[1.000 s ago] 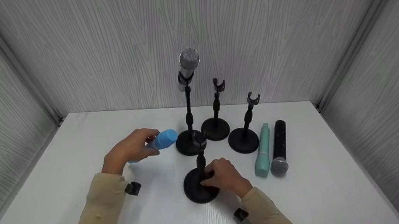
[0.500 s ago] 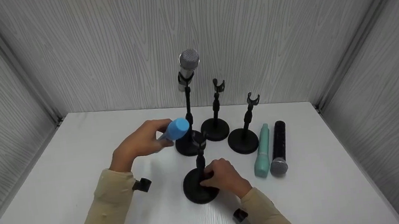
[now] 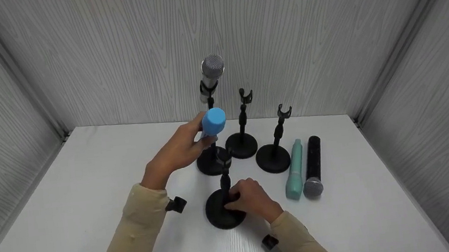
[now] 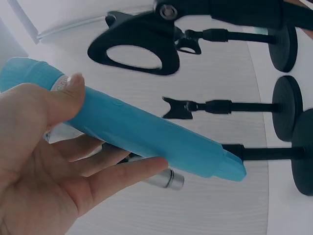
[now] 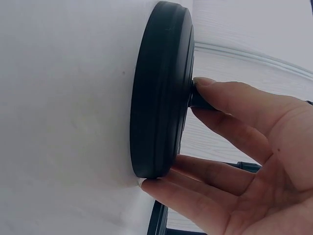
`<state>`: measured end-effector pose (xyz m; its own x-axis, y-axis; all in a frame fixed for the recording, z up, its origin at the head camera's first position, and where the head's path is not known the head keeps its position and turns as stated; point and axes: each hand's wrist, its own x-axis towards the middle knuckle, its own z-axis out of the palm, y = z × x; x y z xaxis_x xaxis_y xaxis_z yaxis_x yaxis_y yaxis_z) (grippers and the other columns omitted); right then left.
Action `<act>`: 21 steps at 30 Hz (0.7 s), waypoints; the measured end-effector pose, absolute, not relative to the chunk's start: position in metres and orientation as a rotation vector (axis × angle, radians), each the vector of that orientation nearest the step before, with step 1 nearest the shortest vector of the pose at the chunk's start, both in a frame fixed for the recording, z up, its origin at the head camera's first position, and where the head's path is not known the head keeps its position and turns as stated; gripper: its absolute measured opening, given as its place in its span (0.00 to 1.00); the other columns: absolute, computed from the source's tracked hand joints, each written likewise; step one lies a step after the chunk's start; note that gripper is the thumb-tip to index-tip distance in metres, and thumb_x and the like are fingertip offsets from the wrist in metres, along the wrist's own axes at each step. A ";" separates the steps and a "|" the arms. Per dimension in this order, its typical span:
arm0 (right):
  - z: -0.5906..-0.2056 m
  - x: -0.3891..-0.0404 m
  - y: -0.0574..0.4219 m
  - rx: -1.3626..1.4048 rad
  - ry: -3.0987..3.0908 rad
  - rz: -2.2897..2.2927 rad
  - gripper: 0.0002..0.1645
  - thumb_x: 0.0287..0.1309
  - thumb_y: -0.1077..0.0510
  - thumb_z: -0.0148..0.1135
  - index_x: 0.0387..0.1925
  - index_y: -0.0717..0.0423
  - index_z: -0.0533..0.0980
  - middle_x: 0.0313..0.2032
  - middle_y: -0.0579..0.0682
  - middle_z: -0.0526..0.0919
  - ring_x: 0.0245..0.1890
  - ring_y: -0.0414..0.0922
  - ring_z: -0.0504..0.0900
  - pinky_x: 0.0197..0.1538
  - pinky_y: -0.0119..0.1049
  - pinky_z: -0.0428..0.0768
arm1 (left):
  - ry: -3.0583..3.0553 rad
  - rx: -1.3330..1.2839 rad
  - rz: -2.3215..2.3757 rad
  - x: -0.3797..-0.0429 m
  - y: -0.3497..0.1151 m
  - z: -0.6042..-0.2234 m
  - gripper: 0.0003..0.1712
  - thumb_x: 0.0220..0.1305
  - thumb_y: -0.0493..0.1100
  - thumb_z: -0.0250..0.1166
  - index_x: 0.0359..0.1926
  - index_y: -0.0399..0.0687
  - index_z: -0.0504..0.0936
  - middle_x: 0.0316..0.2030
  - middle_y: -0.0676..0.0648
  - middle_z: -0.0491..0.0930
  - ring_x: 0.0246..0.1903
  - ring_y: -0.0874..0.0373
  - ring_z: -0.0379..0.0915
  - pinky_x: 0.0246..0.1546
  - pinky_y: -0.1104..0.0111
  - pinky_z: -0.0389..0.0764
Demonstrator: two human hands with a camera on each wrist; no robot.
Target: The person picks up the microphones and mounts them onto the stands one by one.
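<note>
My left hand [image 3: 181, 147] holds a blue microphone [image 3: 213, 121] up in the air, its head toward the camera. In the left wrist view the blue microphone [image 4: 146, 129] slants across, thumb on top and fingers beneath it, near the oval clip [image 4: 134, 46] of a stand. My right hand [image 3: 253, 198] grips the front black microphone stand [image 3: 218, 210] low on its post. The right wrist view shows thumb and a finger pinching the post just above the round base [image 5: 159, 93], with other fingertips at the base's edge.
Behind, a silver microphone [image 3: 213, 66] sits in a tall stand. Two stands with bare clips, a middle one [image 3: 242, 146] and a right one [image 3: 274, 158], stand beside it. A green microphone [image 3: 295, 173] and a black microphone [image 3: 314, 162] lie at the right on the white table [image 3: 363, 211].
My left hand has carried the blue microphone up and to the right, turning its head toward the camera. My right hand stays at the front stand's post.
</note>
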<state>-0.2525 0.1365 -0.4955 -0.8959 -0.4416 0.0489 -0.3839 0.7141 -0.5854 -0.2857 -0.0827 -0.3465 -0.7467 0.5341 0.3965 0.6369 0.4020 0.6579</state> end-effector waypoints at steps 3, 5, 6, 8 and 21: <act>-0.497 -0.253 0.137 -0.691 2.824 -0.934 0.08 0.52 0.55 0.80 0.30 0.56 0.90 0.24 0.44 0.89 0.26 0.32 0.74 0.31 0.27 0.76 | -2.502 -1.095 -1.267 -0.282 -0.074 -0.344 0.27 0.75 0.38 0.61 0.71 0.45 0.65 0.67 0.41 0.76 0.68 0.45 0.75 0.69 0.51 0.75; -0.497 -0.254 0.137 -0.705 2.830 -0.934 0.08 0.51 0.56 0.80 0.29 0.56 0.90 0.23 0.44 0.89 0.25 0.31 0.74 0.31 0.27 0.76 | -2.494 -1.117 -1.257 -0.280 -0.069 -0.343 0.29 0.76 0.39 0.60 0.73 0.44 0.62 0.66 0.41 0.77 0.68 0.47 0.74 0.70 0.52 0.74; -0.498 -0.254 0.137 -0.708 2.833 -0.934 0.08 0.51 0.56 0.80 0.29 0.56 0.90 0.23 0.44 0.89 0.25 0.31 0.74 0.31 0.26 0.76 | -2.490 -1.130 -1.253 -0.279 -0.067 -0.343 0.30 0.77 0.39 0.59 0.74 0.44 0.61 0.66 0.41 0.77 0.68 0.48 0.75 0.70 0.52 0.74; -0.498 -0.254 0.137 -0.712 2.835 -0.936 0.07 0.51 0.56 0.80 0.28 0.56 0.90 0.23 0.44 0.89 0.25 0.31 0.73 0.30 0.26 0.75 | -2.483 -1.157 -1.252 -0.277 -0.063 -0.344 0.32 0.77 0.40 0.59 0.76 0.44 0.58 0.64 0.40 0.79 0.66 0.49 0.77 0.69 0.52 0.75; -0.498 -0.256 0.136 -0.719 2.830 -0.940 0.07 0.51 0.56 0.81 0.28 0.56 0.90 0.24 0.45 0.89 0.26 0.32 0.74 0.31 0.27 0.77 | -2.494 -1.195 -1.297 -0.276 -0.056 -0.359 0.39 0.80 0.46 0.54 0.80 0.40 0.46 0.75 0.39 0.64 0.76 0.47 0.61 0.76 0.50 0.64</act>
